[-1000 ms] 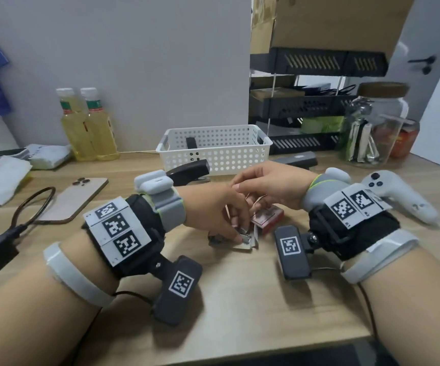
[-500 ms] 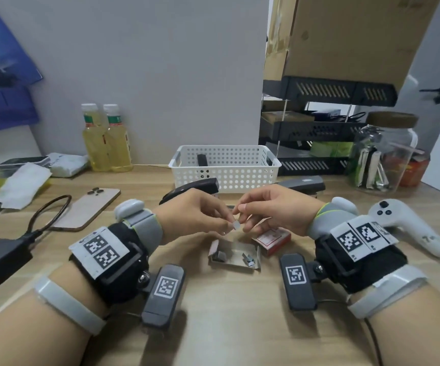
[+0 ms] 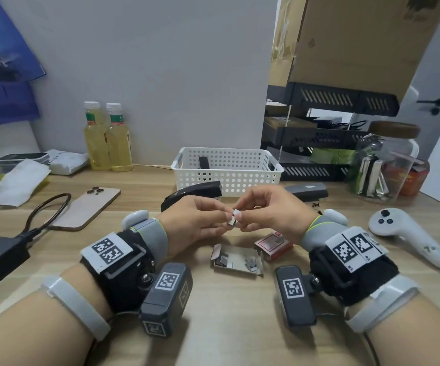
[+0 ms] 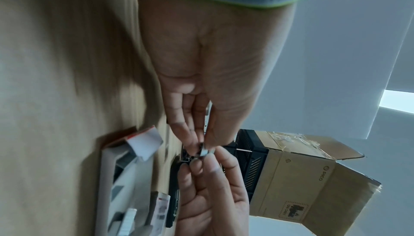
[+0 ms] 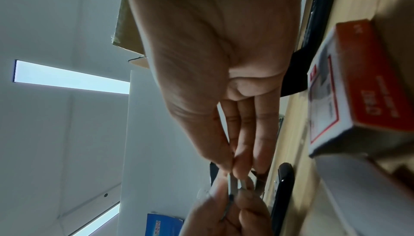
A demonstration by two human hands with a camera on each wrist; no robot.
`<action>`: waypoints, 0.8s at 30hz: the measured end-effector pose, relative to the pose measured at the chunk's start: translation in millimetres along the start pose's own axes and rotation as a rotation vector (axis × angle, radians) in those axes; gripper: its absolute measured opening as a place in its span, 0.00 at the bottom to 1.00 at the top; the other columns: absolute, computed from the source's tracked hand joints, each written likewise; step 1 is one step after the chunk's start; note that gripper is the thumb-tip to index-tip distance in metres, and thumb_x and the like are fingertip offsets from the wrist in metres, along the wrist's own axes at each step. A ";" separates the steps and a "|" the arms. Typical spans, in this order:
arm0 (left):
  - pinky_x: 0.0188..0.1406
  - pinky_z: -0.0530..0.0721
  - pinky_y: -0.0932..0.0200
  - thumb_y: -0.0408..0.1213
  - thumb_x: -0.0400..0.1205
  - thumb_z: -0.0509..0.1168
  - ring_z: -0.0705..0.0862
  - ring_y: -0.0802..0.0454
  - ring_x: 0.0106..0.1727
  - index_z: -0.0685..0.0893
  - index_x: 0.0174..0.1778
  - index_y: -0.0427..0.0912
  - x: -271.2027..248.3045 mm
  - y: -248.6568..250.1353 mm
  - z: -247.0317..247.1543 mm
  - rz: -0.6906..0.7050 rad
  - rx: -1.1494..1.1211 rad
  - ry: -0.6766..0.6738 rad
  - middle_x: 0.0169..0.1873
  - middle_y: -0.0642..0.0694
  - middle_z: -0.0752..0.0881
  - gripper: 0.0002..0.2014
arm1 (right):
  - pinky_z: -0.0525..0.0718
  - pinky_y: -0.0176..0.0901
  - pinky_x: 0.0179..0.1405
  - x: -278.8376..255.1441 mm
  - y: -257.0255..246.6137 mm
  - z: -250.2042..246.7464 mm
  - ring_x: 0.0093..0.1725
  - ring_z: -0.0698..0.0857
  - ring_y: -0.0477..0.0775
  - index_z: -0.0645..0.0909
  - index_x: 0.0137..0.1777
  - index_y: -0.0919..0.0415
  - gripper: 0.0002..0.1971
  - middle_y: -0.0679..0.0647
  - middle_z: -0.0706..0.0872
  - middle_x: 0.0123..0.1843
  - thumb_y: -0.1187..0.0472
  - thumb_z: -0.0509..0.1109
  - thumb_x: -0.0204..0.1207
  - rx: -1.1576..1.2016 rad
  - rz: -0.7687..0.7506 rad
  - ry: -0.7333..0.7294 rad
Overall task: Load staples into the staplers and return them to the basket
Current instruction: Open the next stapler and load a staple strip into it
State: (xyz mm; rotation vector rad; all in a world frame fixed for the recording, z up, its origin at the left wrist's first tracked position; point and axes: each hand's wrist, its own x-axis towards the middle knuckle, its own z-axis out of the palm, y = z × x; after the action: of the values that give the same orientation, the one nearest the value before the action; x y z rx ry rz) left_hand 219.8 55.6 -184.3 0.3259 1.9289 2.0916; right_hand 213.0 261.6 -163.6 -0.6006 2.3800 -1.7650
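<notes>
The cardboard box in the left wrist view bears the word "PICO" beside a small circle mark, and lower on the same face a stamped square label reading "UN 3481". The controller in the head view carries a mark near its handle end that reads like "7", too small to be sure. The red staple box in the right wrist view has white lettering along its side and print on its white face, all blurred past reading. The bottles have green and white labels whose print cannot be made out.
</notes>
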 end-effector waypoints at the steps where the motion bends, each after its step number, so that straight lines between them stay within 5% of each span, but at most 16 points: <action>1: 0.55 0.89 0.58 0.25 0.79 0.72 0.90 0.46 0.51 0.90 0.53 0.30 -0.1 -1.4 -1.7 0.001 0.003 -0.001 0.49 0.33 0.89 0.08 | 0.89 0.41 0.40 1.2 1.3 -1.0 0.40 0.92 0.55 0.87 0.48 0.69 0.06 0.61 0.91 0.41 0.72 0.79 0.73 0.000 0.006 0.025; 6: 0.55 0.90 0.58 0.24 0.79 0.71 0.90 0.50 0.47 0.91 0.56 0.32 -4.2 -5.2 -15.0 -0.026 -0.019 -0.022 0.48 0.36 0.90 0.10 | 0.81 0.37 0.33 9.3 9.3 -16.8 0.34 0.86 0.46 0.92 0.44 0.60 0.03 0.53 0.91 0.34 0.64 0.82 0.71 -0.071 0.037 0.281; 16: 0.55 0.90 0.58 0.24 0.78 0.71 0.91 0.45 0.52 0.88 0.61 0.28 -4.4 -6.7 -13.8 -0.025 -0.095 -0.025 0.56 0.27 0.88 0.14 | 0.74 0.27 0.28 15.9 13.9 -13.6 0.25 0.77 0.38 0.94 0.46 0.53 0.03 0.44 0.86 0.30 0.57 0.80 0.74 -0.376 0.130 0.256; 24: 0.50 0.90 0.59 0.21 0.79 0.70 0.92 0.43 0.52 0.87 0.59 0.23 -4.9 -6.8 -11.3 -0.021 -0.095 -0.014 0.55 0.26 0.88 0.13 | 0.81 0.37 0.37 20.9 20.2 -16.7 0.26 0.80 0.42 0.93 0.44 0.54 0.02 0.47 0.87 0.27 0.58 0.79 0.75 -0.443 0.114 0.227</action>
State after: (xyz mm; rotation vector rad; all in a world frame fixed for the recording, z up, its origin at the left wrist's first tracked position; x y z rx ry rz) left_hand 220.7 43.8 -191.9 0.2978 1.8100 2.1530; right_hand 183.6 273.5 -174.4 -0.3072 2.9240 -1.3251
